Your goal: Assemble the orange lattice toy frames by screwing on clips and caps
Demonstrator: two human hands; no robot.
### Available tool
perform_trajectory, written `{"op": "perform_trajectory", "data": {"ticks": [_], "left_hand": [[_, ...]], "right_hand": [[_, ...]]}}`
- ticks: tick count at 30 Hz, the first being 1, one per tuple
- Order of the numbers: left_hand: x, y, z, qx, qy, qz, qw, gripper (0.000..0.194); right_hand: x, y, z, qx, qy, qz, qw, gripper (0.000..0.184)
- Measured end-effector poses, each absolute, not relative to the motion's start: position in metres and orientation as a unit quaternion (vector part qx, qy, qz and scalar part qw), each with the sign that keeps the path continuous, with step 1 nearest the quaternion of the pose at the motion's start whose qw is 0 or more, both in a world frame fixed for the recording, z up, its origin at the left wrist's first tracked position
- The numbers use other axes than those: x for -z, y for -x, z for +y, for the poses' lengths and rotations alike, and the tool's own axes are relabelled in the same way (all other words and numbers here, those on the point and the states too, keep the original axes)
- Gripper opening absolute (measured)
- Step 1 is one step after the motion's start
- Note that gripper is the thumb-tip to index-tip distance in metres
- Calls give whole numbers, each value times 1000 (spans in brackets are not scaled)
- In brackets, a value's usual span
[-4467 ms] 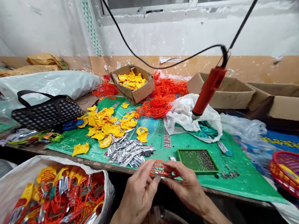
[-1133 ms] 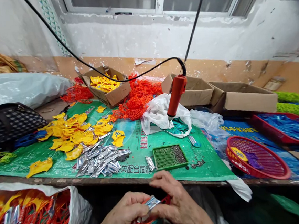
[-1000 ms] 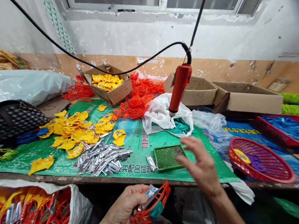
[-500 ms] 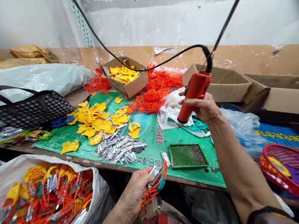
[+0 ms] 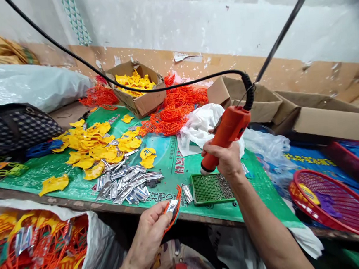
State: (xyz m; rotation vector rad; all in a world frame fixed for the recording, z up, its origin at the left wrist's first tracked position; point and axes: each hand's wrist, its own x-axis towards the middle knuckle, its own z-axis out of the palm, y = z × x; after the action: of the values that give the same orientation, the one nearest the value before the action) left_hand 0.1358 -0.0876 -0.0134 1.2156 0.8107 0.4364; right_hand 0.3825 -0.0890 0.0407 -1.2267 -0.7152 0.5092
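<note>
My right hand [image 5: 225,159] is wrapped round an orange electric screwdriver [image 5: 226,136] that hangs from a black cable; its tip points down at a small green screw tray [image 5: 211,188] on the green mat [image 5: 172,164]. My left hand [image 5: 151,232] is closed on an orange plastic lattice piece [image 5: 174,209] with a silver foil piece on it, held below the table edge. A pile of silver foil pieces [image 5: 126,184] lies on the mat just left of the tray.
Yellow plastic pieces [image 5: 96,145] and orange lattice parts [image 5: 177,107] lie on the mat. A cardboard box [image 5: 137,92] holds more yellow pieces. A white bag of assembled parts [image 5: 36,249] stands lower left. A red basket [image 5: 337,205] sits right, a black handbag [image 5: 11,129] left.
My right hand let go of the lattice piece, reached up, took the hanging screwdriver and brought it down over the green tray. My left hand kept the piece.
</note>
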Motion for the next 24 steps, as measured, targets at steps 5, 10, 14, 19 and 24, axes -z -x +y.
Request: {"op": "perform_trajectory", "data": {"ticks": [5, 10, 14, 19, 24], "left_hand": [[22, -140, -87, -203, -543, 369, 726, 37], [26, -143, -82, -191, -543, 361, 734, 35], [22, -146, -80, -175, -557, 367, 724, 36], [24, -149, -80, -174, -565, 383, 710, 39], [27, -150, -80, -175, -564, 387, 709, 38]], "right_hand": [[-21, -381, -86, -190, 567, -310, 739, 29], [-16, -382, -85, -182, 566, -304, 744, 33], [-15, -382, -85, -184, 561, -304, 748, 38], [-12, -383, -87, -176, 579, -312, 732, 34], [-10, -383, -87, -176, 581, -309, 732, 30]]}}
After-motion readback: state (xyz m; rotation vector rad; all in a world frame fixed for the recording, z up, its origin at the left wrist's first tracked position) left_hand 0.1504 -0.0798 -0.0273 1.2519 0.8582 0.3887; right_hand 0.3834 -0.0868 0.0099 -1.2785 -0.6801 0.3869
